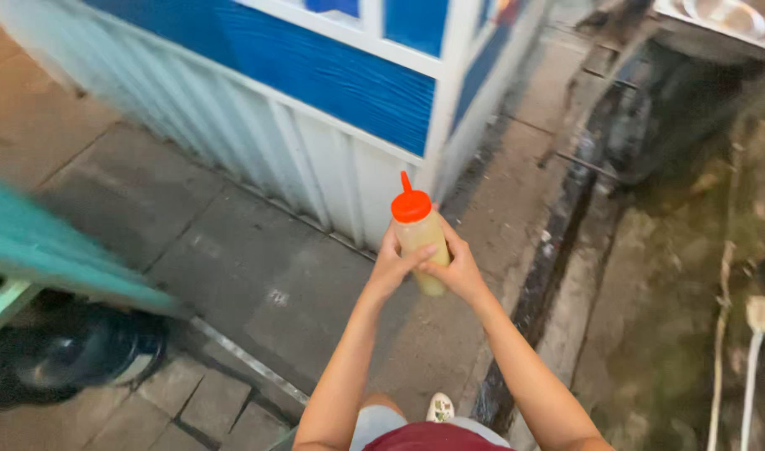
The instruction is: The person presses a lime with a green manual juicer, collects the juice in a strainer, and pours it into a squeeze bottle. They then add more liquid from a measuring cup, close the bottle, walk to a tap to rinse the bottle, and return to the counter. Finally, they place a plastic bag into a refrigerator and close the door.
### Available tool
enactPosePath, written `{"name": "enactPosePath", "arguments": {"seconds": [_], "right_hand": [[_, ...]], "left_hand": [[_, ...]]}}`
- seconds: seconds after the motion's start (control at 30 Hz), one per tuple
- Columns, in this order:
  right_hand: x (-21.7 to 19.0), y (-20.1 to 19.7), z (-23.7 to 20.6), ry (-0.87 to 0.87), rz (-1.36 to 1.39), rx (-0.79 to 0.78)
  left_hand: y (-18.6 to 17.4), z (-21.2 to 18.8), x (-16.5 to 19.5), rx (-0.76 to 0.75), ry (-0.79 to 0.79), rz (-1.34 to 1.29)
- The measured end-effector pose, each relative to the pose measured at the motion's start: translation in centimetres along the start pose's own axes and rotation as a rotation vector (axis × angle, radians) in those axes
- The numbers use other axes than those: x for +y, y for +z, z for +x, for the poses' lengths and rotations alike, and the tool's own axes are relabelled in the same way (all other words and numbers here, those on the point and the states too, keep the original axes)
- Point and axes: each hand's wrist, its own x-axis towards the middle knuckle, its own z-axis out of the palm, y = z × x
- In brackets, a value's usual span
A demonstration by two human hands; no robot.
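A clear squeeze bottle [421, 235] with yellowish sauce inside and an orange nozzle cap [411, 203] is held upright in front of me, above the pavement. My left hand [396, 266] wraps its left side, the thumb across the front. My right hand [459, 267] grips its right side and back. Both arms reach forward from the bottom of the view.
A blue and white panelled kiosk wall [332, 100] stands ahead. A dark wet drain channel [558, 250] runs along its right. A teal table edge [56, 250] and a black pot [73, 351] are at the left. Grey paving slabs [232, 250] lie below.
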Motion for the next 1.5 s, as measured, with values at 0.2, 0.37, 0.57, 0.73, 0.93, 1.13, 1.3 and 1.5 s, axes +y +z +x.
{"name": "enactPosePath", "arguments": {"seconds": [0.2,0.37,0.57,0.73,0.93,1.13,1.3,1.5], "right_hand": [[4.2,12.4,8.2,0.063,0.178,-0.165],[7.7,23.0,9.4,0.559,0.669,-0.382],[11.6,34.6,12.5,0.807,0.809,-0.866],[11.7,43.4,12.9,1.043,0.681,-1.292],[9.7,54.7,10.4,0.593,0.525,-1.449],[8.7,64.1,8.7,0.028,0.354,-1.464],[8.3,72.9,7.0,-0.398,-0.407,-1.649],[7.0,83.3,2.4,-1.271,0.525,-1.475]], "left_hand": [[-5.6,1.9,4.8,0.698,0.339,0.167],[-14.0,0.6,6.9,1.060,0.360,0.555],[-19.9,-3.0,10.0,1.202,0.500,0.774],[-25.5,-6.9,11.9,1.424,0.518,0.927],[-32.6,-13.5,14.2,1.528,0.438,0.971],[-39.9,-17.8,17.5,1.754,0.568,0.981],[-45.1,-23.5,18.8,2.112,0.660,1.092],[-52.4,-35.9,22.4,2.168,0.569,1.415]]}}
